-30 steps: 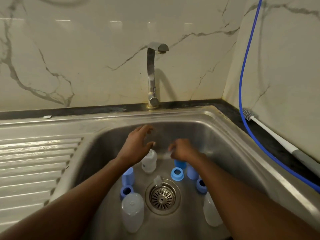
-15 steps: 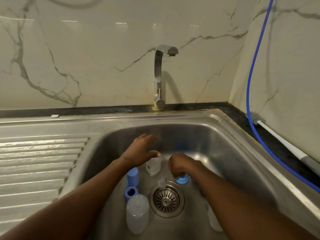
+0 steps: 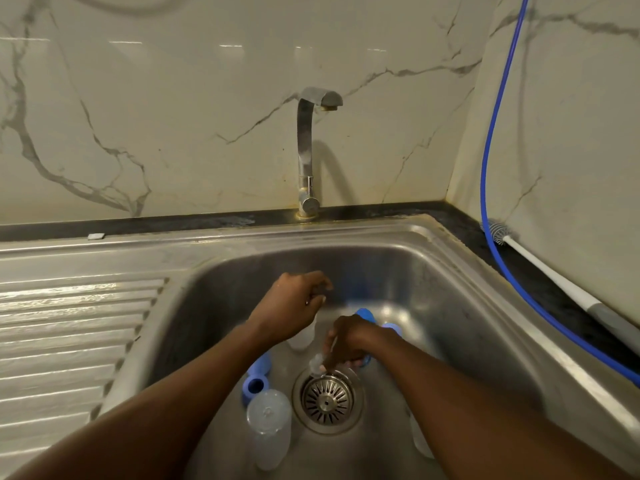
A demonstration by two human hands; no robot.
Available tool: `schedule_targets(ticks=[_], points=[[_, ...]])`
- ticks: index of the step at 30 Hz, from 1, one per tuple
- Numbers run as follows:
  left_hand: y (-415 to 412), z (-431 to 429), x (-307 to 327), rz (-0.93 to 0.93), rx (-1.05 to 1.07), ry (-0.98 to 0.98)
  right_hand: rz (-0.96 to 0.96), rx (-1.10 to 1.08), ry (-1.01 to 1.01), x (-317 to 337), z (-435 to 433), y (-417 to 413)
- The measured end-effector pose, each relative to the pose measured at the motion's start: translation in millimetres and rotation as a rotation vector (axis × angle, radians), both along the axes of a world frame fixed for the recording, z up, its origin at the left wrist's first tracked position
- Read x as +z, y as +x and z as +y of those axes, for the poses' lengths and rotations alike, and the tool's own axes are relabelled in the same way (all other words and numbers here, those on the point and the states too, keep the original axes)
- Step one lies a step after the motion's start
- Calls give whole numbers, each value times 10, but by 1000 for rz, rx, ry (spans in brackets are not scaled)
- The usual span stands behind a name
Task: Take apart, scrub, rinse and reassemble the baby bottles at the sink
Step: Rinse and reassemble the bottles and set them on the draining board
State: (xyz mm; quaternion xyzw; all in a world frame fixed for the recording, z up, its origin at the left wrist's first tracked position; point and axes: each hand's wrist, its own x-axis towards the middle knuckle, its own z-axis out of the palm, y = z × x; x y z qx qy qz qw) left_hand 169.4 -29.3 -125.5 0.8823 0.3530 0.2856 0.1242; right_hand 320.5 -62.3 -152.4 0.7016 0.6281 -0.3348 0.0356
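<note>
Baby bottle parts lie in the steel sink (image 3: pixel 433 271). My right hand (image 3: pixel 346 344) reaches down by the drain strainer (image 3: pixel 327 398) and pinches a clear nipple (image 3: pixel 317 367) at the strainer's far edge. My left hand (image 3: pixel 294 306) hovers with curled fingers over an upright clear bottle (image 3: pixel 301 339); whether it grips that bottle is hidden. A second clear bottle (image 3: pixel 270 427) lies left of the drain, and a third (image 3: pixel 420 441) peeks from under my right forearm. A blue collar ring (image 3: pixel 256 386) and blue cap (image 3: pixel 263 363) sit below my left forearm. More blue parts (image 3: pixel 365 315) show behind my right hand.
The faucet (image 3: pixel 308 150) stands at the back rim, with no water running. A ribbed drainboard (image 3: pixel 69 323) stretches to the left. A white-handled bottle brush (image 3: pixel 554 275) lies on the dark counter at right, and a blue hose (image 3: pixel 491 168) hangs down the wall.
My right hand has dropped from the blue parts toward the drain and taken the clear nipple. My left hand has stayed over the upright bottle, fingers curling more. The view has tilted down slightly.
</note>
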Motion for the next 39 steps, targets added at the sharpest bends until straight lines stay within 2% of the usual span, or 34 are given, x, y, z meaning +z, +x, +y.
schedule_targets(ticks=[5, 8, 10, 12, 14, 16, 18, 22, 26, 29, 33, 36, 39], points=[[-11, 13, -20, -3, -1, -21, -92, 27, 97, -143, 19, -172], [-31, 10, 5, -58, 9, 1, -120, -10, 82, -80, 50, -173], [-41, -9, 35, -104, 26, 20, -98, -81, 44, 48, 76, -78], [-20, -24, 30, -100, 41, 23, 8, -184, 28, 193, 76, 68], [27, -56, -10, 0, 28, -13, 49, -239, 103, 278, 103, 212], [92, -105, -68, 123, -15, -34, -20, -228, 145, 305, 126, 284], [148, -134, -98, 187, -45, -44, -115, -171, 120, 279, 126, 275], [161, -137, -110, 288, -62, -80, -158, -111, 89, 187, 109, 222], [159, -194, -205, 566, -165, -91, -3, -192, 205, 159, 102, 260], [190, -147, -108, 531, -108, -54, -53, -106, -70, 50, 64, 160], [163, -30, -20, 524, -45, -103, -21, -65, -361, -120, 37, -70], [175, -8, -68, 603, -55, -140, -68, -7, -307, -159, 1, -182], [217, -11, -83, 589, -43, -151, -158, 60, -255, -159, -49, -251]])
